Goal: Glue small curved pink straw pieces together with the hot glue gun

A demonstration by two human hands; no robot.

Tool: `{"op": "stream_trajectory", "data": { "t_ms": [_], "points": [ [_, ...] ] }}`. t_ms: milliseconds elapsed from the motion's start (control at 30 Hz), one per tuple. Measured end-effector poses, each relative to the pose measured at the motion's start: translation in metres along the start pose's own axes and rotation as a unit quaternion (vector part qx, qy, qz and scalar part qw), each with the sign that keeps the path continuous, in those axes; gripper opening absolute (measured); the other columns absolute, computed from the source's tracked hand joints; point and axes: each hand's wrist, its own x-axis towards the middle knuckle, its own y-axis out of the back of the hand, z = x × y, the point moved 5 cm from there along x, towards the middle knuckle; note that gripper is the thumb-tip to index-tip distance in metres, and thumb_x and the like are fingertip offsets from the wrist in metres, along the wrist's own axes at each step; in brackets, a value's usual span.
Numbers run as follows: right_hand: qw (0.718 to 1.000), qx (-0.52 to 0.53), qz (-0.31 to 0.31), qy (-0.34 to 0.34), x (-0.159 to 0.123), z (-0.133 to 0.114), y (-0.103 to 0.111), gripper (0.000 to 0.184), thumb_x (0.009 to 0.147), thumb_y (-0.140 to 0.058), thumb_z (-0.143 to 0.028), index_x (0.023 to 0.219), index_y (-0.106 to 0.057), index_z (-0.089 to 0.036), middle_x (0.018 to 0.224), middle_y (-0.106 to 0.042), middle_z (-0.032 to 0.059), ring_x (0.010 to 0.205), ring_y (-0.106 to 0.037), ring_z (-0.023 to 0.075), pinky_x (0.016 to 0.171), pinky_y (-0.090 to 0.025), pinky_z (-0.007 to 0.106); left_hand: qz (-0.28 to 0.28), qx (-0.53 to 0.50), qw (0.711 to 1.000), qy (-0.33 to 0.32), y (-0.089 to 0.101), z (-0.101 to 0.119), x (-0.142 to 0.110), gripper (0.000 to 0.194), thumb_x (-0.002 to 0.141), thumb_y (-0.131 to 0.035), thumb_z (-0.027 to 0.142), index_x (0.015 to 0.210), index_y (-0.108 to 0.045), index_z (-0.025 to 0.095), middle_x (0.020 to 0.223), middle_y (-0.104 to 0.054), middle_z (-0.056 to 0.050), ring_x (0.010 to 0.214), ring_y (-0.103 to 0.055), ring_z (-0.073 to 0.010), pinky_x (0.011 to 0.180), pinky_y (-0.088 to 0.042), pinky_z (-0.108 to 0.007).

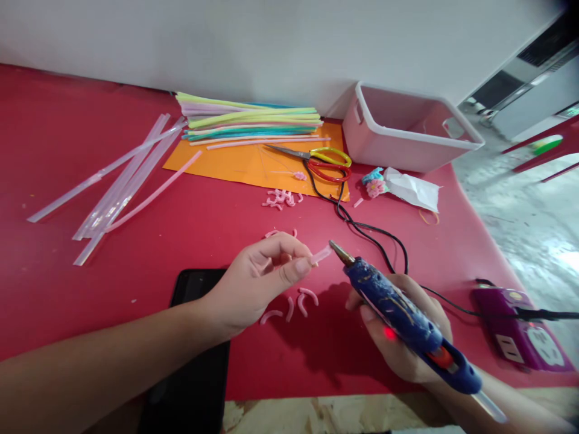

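Note:
My left hand (266, 277) pinches a short piece of pink pipe cleaner (322, 255) between thumb and fingertips. Wrapped around a blue hot glue gun (393, 304), my right hand (407, 337) holds it with the metal nozzle at the free end of that piece. A clear glue stick (489, 407) sticks out of the gun's back end. Below my left hand lie several curved pink pipe cleaner pieces (289, 309). More bent pink pieces (281, 199) form a small heap farther back. Part of a black phone (194, 361) shows under my left forearm.
Scissors (316, 158) and bundled pipe cleaners (253, 120) lie on orange paper (226, 172). Glue sticks (131, 175) are at left. A pink bin (407, 132) stands back right, near a small flower piece (375, 185). A black cord (362, 226) crosses toward a purple power strip (520, 328).

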Motion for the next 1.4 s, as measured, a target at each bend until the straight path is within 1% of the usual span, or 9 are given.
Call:
{"op": "stream_trajectory", "data": {
  "t_ms": [167,367,533,667,900,1100,1233,1300,1400],
  "points": [
    [1.0,-0.011,0.003,-0.005,-0.001,-0.001,0.0,0.018,0.078,-0.063,-0.02,0.095,-0.062,-0.027,0.073,-0.076,-0.0023,0.054,-0.07,0.0161,0.053,-0.056,0.026,-0.011,-0.02,1.0,0.006,-0.001,-0.002,0.0,0.02,0.085,-0.079,0.036,0.077,-0.068,0.022,0.077,-0.054,0.005,0.06,-0.038,-0.0076,0.065,-0.037,-0.025],
    [1.0,0.002,-0.014,0.0,0.0,-0.002,-0.001,0.017,0.079,-0.064,-0.02,0.094,-0.061,-0.027,0.072,-0.075,-0.0029,0.05,-0.067,0.0148,0.049,-0.053,0.025,-0.012,-0.024,1.0,0.01,-0.002,-0.001,0.001,0.021,0.085,-0.079,0.036,0.076,-0.068,0.021,0.078,-0.055,0.004,0.06,-0.038,-0.0074,0.061,-0.035,-0.024],
    [1.0,0.007,-0.027,0.004,0.002,-0.008,-0.002,0.018,0.08,-0.062,-0.018,0.096,-0.06,-0.026,0.074,-0.076,-0.0032,0.053,-0.069,0.0135,0.052,-0.054,0.024,-0.012,-0.023,0.999,0.018,-0.001,-0.003,0.0,0.016,0.087,-0.078,0.034,0.079,-0.071,0.022,0.08,-0.058,0.004,0.062,-0.041,-0.0075,0.062,-0.035,-0.024],
    [0.999,0.005,-0.049,0.023,0.007,-0.014,-0.003,0.02,0.081,-0.062,-0.015,0.097,-0.058,-0.026,0.075,-0.074,-0.0032,0.055,-0.068,0.0124,0.055,-0.054,0.023,-0.012,-0.014,1.0,0.005,0.0,-0.001,0.001,0.013,0.089,-0.075,0.029,0.079,-0.073,0.022,0.078,-0.057,0.005,0.062,-0.04,-0.0074,0.063,-0.036,-0.023],
    [0.994,0.003,-0.089,0.06,0.01,-0.015,-0.004,0.026,0.083,-0.062,-0.013,0.103,-0.054,-0.028,0.071,-0.067,-0.0046,0.05,-0.062,0.0121,0.049,-0.048,0.023,-0.002,0.041,0.998,-0.05,0.001,0.004,0.0,0.019,0.093,-0.071,0.026,0.075,-0.073,0.022,0.074,-0.052,0.004,0.07,-0.045,-0.0099,0.073,-0.039,-0.024],
    [0.995,0.013,-0.084,0.057,0.009,-0.013,-0.004,0.03,0.081,-0.062,-0.014,0.105,-0.053,-0.029,0.072,-0.067,-0.0035,0.049,-0.06,0.0129,0.048,-0.046,0.025,0.0,0.042,0.996,-0.076,0.002,0.004,0.003,0.017,0.091,-0.072,0.023,0.075,-0.073,0.021,0.076,-0.051,0.004,0.072,-0.047,-0.0093,0.074,-0.041,-0.024],
    [0.995,0.026,-0.064,0.067,0.006,-0.011,-0.003,0.027,0.079,-0.063,-0.013,0.099,-0.056,-0.029,0.068,-0.067,-0.0041,0.049,-0.061,0.0142,0.049,-0.049,0.025,0.004,0.083,0.992,-0.099,0.003,0.006,0.003,0.014,0.092,-0.069,0.021,0.078,-0.071,0.02,0.077,-0.052,0.003,0.072,-0.05,-0.0087,0.071,-0.043,-0.023],
    [0.997,0.021,-0.035,0.06,0.003,-0.01,0.0,0.022,0.08,-0.065,-0.017,0.098,-0.058,-0.028,0.072,-0.071,-0.0023,0.053,-0.065,0.0157,0.049,-0.051,0.026,0.03,0.139,0.981,-0.134,0.005,0.01,0.0,0.011,0.092,-0.066,0.018,0.082,-0.07,0.019,0.081,-0.054,0.002,0.072,-0.053,-0.009,0.068,-0.044,-0.023],
    [0.999,0.007,-0.005,0.033,0.0,-0.008,0.003,0.018,0.081,-0.067,-0.022,0.097,-0.06,-0.026,0.075,-0.075,-0.0004,0.053,-0.068,0.0158,0.047,-0.05,0.026,0.091,0.236,0.943,-0.216,0.007,0.018,-0.008,0.006,0.092,-0.064,0.014,0.09,-0.069,0.018,0.086,-0.054,0.001,0.068,-0.052,-0.008,0.061,-0.044,-0.023]
  ]
}}
